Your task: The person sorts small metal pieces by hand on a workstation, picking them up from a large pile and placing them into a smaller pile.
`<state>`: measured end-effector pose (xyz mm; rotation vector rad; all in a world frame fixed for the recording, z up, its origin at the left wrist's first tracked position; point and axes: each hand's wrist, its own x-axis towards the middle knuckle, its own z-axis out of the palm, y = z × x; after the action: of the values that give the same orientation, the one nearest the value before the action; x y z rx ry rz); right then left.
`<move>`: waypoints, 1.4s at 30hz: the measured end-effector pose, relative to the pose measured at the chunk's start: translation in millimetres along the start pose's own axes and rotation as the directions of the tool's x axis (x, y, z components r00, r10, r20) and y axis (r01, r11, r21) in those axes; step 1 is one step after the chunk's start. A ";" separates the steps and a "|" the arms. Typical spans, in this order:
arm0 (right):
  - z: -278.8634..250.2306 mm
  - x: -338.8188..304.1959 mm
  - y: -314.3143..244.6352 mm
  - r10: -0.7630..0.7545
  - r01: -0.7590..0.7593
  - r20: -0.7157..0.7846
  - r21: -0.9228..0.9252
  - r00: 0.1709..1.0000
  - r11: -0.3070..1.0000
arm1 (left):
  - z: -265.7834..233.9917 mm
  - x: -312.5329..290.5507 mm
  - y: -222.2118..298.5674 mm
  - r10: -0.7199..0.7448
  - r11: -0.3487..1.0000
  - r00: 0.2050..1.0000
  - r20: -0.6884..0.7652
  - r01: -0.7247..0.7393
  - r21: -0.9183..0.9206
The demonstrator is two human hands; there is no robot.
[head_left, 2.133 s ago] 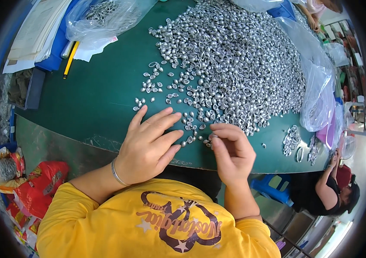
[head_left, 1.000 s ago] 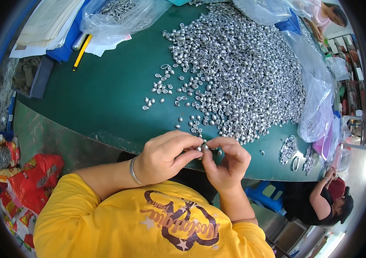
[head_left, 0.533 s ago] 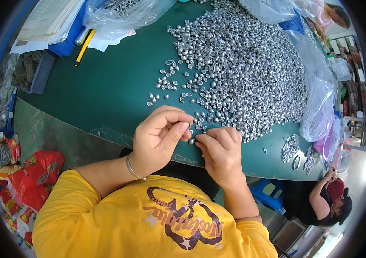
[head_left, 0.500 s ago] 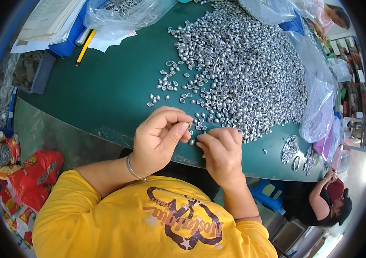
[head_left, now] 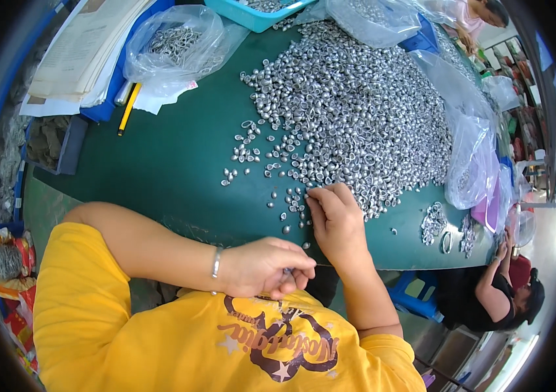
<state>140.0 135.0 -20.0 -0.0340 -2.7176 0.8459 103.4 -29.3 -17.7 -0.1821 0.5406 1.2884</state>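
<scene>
One pile [head_left: 369, 124]: right hand [head_left: 342, 225] pinched at its near edge, likely because pieces [head_left: 286, 229] sit sparser; left hand [head_left: 261, 266] half-curled short of it, either's contents unclear.

Is a green table [head_left: 173, 163], scuffed along the near edge. Bears a broad heap of silver metal pieces [head_left: 363, 117] from the middle rightward, with loose pieces [head_left: 245, 154] to its left. Also carries a turquoise basket [head_left: 258, 21] far off, a yellow pen [head_left: 128, 114] far left, and small metal clusters [head_left: 433, 223] near right.
</scene>
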 end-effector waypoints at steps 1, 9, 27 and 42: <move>2.2 -0.8 0.7 -0.004 0.004 -0.004 -0.017 1.000 1.000 | 0.1 3.4 -1.3 -0.046 0.999 0.999 0.021 0.046 0.015; -28.6 -2.9 -3.0 0.396 -0.418 0.369 0.908 0.841 0.042 | -17.5 11.4 -12.4 -0.129 0.991 0.978 0.162 0.133 -0.014; -21.7 -9.8 15.4 0.275 -0.264 0.028 0.380 0.961 0.887 | -22.1 14.1 -14.9 -0.089 0.987 0.986 0.139 0.106 -0.120; -38.9 -3.4 18.4 0.214 -0.424 0.446 0.894 0.869 -0.144 | -21.8 11.7 -12.5 -0.089 0.979 0.977 0.195 0.122 -0.163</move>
<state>153.2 171.4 -0.7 -0.3626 -1.3244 2.9082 111.2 -31.9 -44.2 -0.2297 0.2542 1.2335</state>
